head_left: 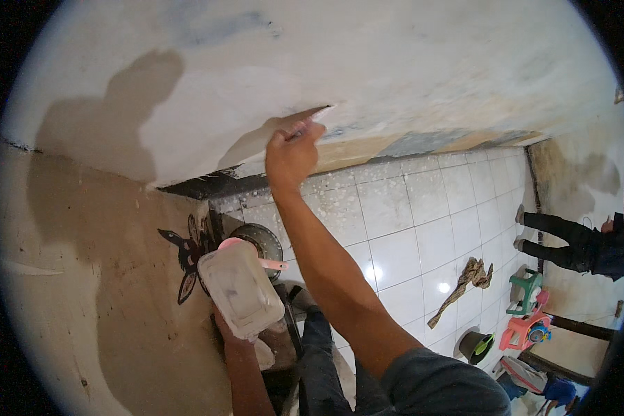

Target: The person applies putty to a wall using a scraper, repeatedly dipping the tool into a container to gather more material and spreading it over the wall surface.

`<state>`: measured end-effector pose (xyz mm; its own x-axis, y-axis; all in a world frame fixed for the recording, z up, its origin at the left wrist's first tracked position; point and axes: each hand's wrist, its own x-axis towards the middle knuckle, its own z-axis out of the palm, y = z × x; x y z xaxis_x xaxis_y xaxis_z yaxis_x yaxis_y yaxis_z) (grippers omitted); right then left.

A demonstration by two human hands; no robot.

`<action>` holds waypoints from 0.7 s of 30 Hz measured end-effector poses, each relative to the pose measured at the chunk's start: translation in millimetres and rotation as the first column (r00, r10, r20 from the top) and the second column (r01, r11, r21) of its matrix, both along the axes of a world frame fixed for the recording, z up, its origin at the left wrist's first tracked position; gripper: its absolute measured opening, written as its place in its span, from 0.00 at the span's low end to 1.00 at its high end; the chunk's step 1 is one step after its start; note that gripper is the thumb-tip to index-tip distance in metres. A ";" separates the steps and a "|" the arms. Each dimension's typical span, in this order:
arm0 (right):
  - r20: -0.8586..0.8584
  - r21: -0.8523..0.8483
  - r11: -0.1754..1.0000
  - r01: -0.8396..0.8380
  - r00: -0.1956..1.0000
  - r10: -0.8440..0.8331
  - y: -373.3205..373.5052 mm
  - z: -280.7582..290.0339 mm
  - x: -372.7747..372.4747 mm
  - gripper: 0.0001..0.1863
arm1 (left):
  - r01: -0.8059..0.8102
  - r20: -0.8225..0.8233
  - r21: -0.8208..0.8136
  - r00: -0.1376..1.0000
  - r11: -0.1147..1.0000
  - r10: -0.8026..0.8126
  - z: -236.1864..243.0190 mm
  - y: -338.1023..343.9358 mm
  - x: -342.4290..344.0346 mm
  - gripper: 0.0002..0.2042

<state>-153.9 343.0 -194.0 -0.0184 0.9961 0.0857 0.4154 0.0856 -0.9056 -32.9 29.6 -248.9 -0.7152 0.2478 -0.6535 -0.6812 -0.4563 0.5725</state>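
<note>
My right hand [292, 156] is closed around a putty knife [310, 118], whose thin blade edge meets the white, patchy wall [423, 62]. Smeared white filler covers much of that wall, with grey and tan patches lower down. Below and to the left, my left hand [234, 327] grips a translucent rectangular plastic tub [244, 291] from underneath. The tub is tilted, with whitish residue inside. Most of the left fingers are hidden behind it. A pink handle [274, 265] sticks out past the tub's right side.
A dark round basin [260, 239] stands behind the tub. White spatter marks the tiled floor [381, 201]. Further right lie a crumpled patterned cloth [470, 281], a dark bucket [473, 345], and green [525, 290] and pink stools [523, 331]. Another person [575, 246] stands at the far right.
</note>
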 end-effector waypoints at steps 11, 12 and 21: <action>-0.178 0.155 0.977 -0.146 0.969 0.173 -6.6 -51.7 71.2 0.16 | -0.063 0.027 -0.034 0.998 0.997 0.064 -6.9 -34.7 -3.0 0.27; -0.279 0.193 0.970 -0.146 0.940 0.197 7.1 -54.0 73.8 0.15 | -0.065 0.031 -0.037 0.997 0.997 0.066 -8.5 -36.2 -0.9 0.27; -0.317 0.271 0.924 -0.271 0.881 0.351 52.9 -53.0 72.3 0.15 | -0.064 0.069 -0.028 0.995 0.998 0.066 -22.0 -37.9 12.7 0.27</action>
<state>-81.6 395.9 -247.0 -0.2525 0.9006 0.3537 -0.0082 0.3635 -0.9316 -20.2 -8.3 -271.0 -0.6815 0.1846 -0.7081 -0.6894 -0.4867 0.5366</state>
